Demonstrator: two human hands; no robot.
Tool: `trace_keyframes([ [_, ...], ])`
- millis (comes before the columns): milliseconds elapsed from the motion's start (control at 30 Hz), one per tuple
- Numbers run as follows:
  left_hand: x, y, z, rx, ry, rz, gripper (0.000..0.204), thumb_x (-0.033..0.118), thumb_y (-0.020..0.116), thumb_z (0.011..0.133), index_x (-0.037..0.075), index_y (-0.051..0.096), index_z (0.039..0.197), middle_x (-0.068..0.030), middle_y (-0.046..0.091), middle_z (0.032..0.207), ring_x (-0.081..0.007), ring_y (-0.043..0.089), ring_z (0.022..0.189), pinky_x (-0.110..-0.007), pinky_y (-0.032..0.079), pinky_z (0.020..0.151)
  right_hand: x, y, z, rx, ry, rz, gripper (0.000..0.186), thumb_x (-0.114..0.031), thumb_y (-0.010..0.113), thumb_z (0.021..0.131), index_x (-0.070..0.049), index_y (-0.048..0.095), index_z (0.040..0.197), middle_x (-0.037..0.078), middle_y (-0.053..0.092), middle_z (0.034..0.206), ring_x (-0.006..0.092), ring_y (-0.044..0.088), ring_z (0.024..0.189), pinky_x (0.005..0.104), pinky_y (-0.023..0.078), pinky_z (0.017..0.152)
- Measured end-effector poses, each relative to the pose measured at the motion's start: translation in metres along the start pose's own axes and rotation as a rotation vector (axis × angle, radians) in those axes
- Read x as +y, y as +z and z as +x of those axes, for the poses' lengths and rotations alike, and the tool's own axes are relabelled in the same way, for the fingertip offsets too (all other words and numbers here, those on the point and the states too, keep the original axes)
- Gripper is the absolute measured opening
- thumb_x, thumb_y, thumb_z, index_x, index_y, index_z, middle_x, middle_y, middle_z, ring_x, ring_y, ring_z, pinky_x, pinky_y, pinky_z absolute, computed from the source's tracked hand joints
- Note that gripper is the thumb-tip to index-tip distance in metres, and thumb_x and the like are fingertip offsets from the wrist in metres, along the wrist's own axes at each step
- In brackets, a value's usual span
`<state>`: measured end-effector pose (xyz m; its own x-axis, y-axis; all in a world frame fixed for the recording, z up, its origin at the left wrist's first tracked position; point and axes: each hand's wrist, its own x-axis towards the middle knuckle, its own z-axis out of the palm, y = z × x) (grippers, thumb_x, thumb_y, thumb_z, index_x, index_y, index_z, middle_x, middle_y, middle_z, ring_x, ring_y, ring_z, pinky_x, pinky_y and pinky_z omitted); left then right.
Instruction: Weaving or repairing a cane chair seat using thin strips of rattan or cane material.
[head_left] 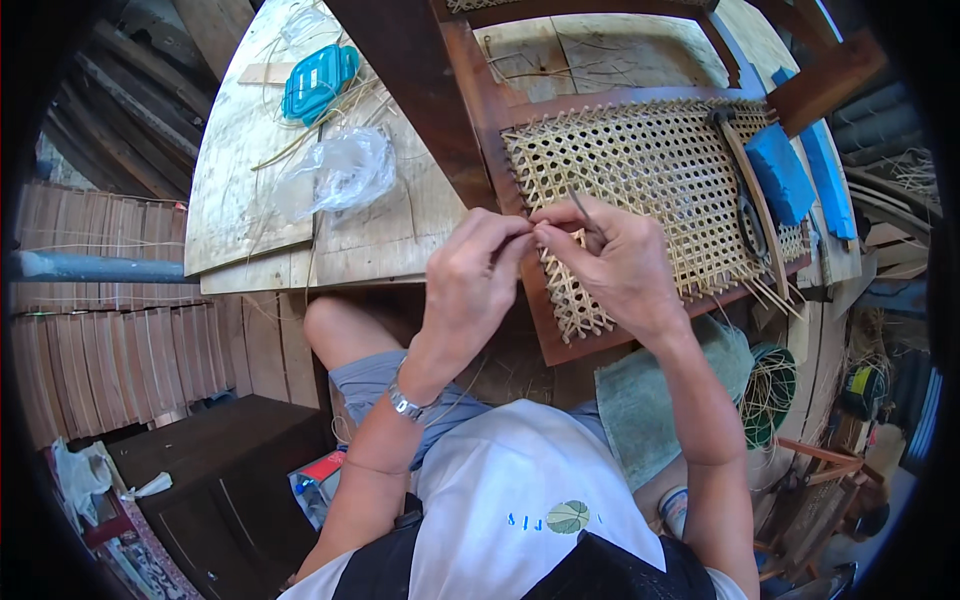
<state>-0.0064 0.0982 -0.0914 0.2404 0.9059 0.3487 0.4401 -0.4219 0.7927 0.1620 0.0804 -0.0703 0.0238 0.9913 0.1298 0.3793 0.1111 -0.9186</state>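
The left hand (478, 275) and the right hand (615, 265) meet fingertip to fingertip above the left edge of a pale, open-mesh woven cane panel (640, 170), set in a reddish-brown wooden chair frame (545, 315) that lies on and beyond the near edge of a pale wooden tabletop (245, 205). The left hand is closed in a pinch, thumb against the fingers; whatever lies between those tips is too small to make out. The right hand also pinches with thumb and forefinger, while its curled fingers hold a thin grey rod-like tool (579, 205) that slants out toward the far left, over the mesh. On the right part of the panel lie a hammer with a dark head and wooden handle (757, 195) and, just left of its handle, black-handled scissors (750, 225). A bright blue block (780, 173) sits right of the hammer. To the left on the tabletop rest a crumpled clear plastic bag (350, 170) and, farther away, a teal lidded box (318, 85).
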Motion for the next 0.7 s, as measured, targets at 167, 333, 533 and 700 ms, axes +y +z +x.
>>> trace_keyframes([
  [167,-0.010,0.033,0.018,-0.036,0.050,0.512,0.046,0.030,0.066,0.092,0.008,0.054,0.131,-0.0142,0.063,0.073,-0.0319,0.066,0.062,-0.042,0.051,0.051,0.000,-0.030,0.043,0.058,-0.061,-0.192,0.015,-0.008,0.071,0.087,-0.002,0.070,0.101,0.000,0.071,0.079,0.0000,0.043,0.056,0.0209,0.035,0.048],
  [333,-0.017,0.045,0.033,-0.136,-0.058,0.716,0.060,0.045,0.058,0.095,0.007,0.048,0.140,-0.0110,0.056,0.049,-0.0298,0.062,0.046,-0.041,0.049,0.043,0.017,-0.031,0.095,-0.005,-0.213,-0.270,0.012,-0.008,0.070,0.087,-0.001,0.068,0.097,0.008,0.074,0.084,0.0129,0.068,0.067,0.0298,0.050,0.059],
  [533,-0.023,0.053,0.039,-0.202,-0.061,0.705,0.068,0.048,0.056,0.096,-0.001,0.044,0.141,-0.0136,0.056,0.047,-0.0320,0.063,0.046,-0.042,0.050,0.043,0.023,-0.015,0.133,-0.202,-0.243,-0.406,0.017,-0.016,0.071,0.088,-0.001,0.069,0.096,0.020,0.070,0.082,0.0359,0.069,0.077,0.0415,0.053,0.066],
  [700,-0.022,0.052,0.046,-0.199,-0.049,0.690,0.070,0.044,0.059,0.095,-0.009,0.043,0.138,-0.0124,0.055,0.047,-0.0300,0.063,0.046,-0.040,0.050,0.043,0.026,-0.006,0.143,-0.327,-0.220,-0.514,0.018,-0.017,0.066,0.090,-0.001,0.068,0.099,0.024,0.065,0.081,0.0448,0.063,0.080,0.0486,0.050,0.067],
])
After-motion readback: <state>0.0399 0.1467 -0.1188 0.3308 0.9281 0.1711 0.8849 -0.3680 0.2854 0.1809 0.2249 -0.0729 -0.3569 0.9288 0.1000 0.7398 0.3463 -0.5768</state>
